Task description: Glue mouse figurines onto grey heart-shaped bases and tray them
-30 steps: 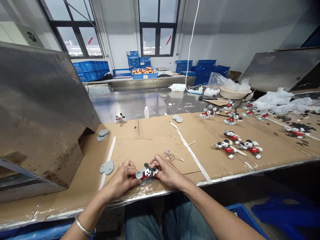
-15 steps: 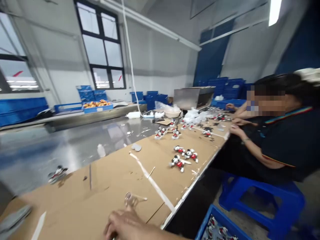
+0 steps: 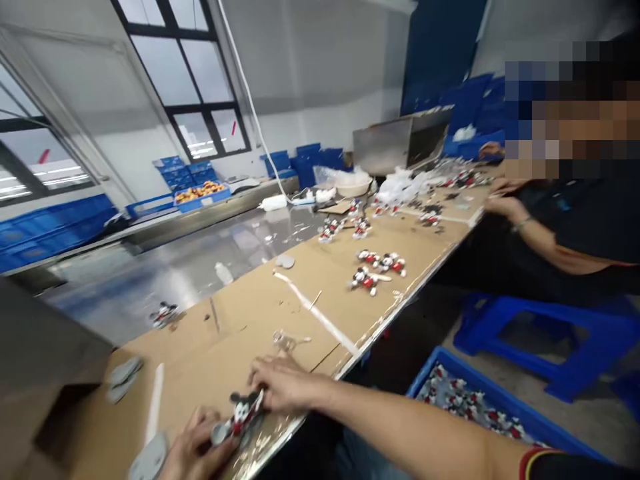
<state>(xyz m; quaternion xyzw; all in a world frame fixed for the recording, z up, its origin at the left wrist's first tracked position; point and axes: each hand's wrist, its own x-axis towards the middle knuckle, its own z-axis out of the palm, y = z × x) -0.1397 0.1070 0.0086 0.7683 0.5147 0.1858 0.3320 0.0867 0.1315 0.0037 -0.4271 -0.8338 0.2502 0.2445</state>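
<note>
Left hand (image 3: 193, 448) near right hand (image 3: 284, 385), both curled

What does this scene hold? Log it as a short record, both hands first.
Left grip: on mouse figurine, at its grey cup
Right grip: on the figurine's opposite side
Near left grip: flat grey piece
Beyond right grip: small clear cup, swab
Right of white tape: three figurines close together, more beyond
Lower right: blue crate holding many figurines
</note>
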